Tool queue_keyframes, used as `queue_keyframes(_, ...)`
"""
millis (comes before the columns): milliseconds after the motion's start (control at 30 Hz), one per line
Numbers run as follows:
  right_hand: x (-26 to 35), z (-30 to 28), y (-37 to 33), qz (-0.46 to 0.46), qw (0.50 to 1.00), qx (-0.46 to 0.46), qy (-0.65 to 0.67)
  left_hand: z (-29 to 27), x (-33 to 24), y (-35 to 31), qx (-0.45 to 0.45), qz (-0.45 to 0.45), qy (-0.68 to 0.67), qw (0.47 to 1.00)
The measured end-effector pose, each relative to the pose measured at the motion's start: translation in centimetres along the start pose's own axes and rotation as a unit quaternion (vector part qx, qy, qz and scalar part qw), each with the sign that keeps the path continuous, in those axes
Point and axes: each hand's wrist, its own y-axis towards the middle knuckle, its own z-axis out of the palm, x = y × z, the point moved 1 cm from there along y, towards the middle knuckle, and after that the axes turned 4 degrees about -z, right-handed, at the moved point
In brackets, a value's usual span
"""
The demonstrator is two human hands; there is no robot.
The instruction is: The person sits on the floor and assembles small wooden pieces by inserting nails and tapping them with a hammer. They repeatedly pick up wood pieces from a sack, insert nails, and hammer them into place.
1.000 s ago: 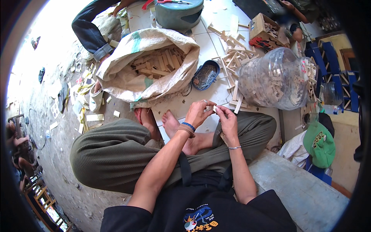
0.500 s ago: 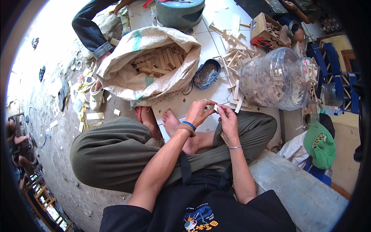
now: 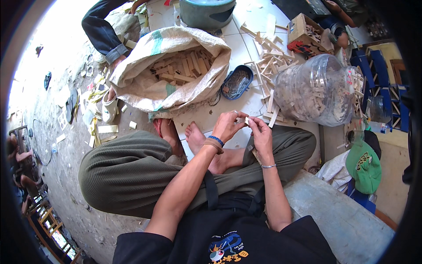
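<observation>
I see the fingers (image 3: pixel 241 119) of both hands pinched together around a small pale piece of wood (image 3: pixel 244 120), held in the air just above the crossed legs; the piece is too small for me to make out its shape. The left hand (image 3: pixel 227 126) grips it from the left side, with a blue band at the wrist, and the right hand (image 3: pixel 262 135) grips it from the right, with a thin silver bracelet at the wrist. The two hands touch each other at the fingertips. Below them I see bare feet (image 3: pixel 193 136) tucked against olive-green trousers (image 3: pixel 132 169), the person sitting cross-legged on a white tiled floor (image 3: pixel 237 44). Just ahead of the hands lies a loose scatter of pale wooden sticks (image 3: pixel 268 72) on the tiles. To the right of those sticks lies a large clear plastic jug (image 3: pixel 312 90) on its side, filled with more small wood pieces. Ahead and slightly left of the hands sits a small blue oval tray (image 3: pixel 236 82), and beyond it, further left, an open woven sack (image 3: pixel 167 66) holding larger wooden blocks. At the top edge stands a grey-green tub (image 3: pixel 206 13). Far right, near the person's right knee, a green cap (image 3: pixel 363 166) rests on some cloth. Another person's leg in blue jeans (image 3: pixel 101 33) enters from the upper left, beside the sack.
</observation>
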Motion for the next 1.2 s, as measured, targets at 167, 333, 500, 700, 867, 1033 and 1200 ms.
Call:
queue_keyframes(167,0.5,-0.2,0.1,-0.005,0.999,0.005,-0.032,0.0,-0.1,-0.1,0.002,-0.013,-0.008,1.0)
queue_keyframes(333,0.6,0.0,0.1,-0.01,1.0,-0.001,-0.022,-0.2,-0.2,0.0,-0.001,-0.006,-0.007,1.0)
queue_keyframes(500,0.8,0.0,0.0,0.005,1.0,-0.006,-0.021,-0.2,-0.3,0.0,0.001,0.001,-0.002,1.0)
queue_keyframes(700,0.8,-0.2,-0.1,0.0,1.0,0.0,-0.017,-0.2,-0.2,0.0,0.005,-0.012,0.0,1.0)
queue_keyframes(867,0.7,-0.3,0.1,-0.032,0.999,-0.001,0.028,-0.3,-0.1,0.1,-0.004,0.0,-0.014,1.0)
queue_keyframes(1033,1.2,-0.2,0.1,-0.11,0.993,-0.029,-0.029,-0.5,0.1,0.2,-0.002,0.004,-0.031,1.0)
queue_keyframes(1200,1.5,0.2,-0.2,-0.183,0.967,0.002,-0.177,-0.7,0.1,0.3,0.004,0.013,-0.026,1.0)
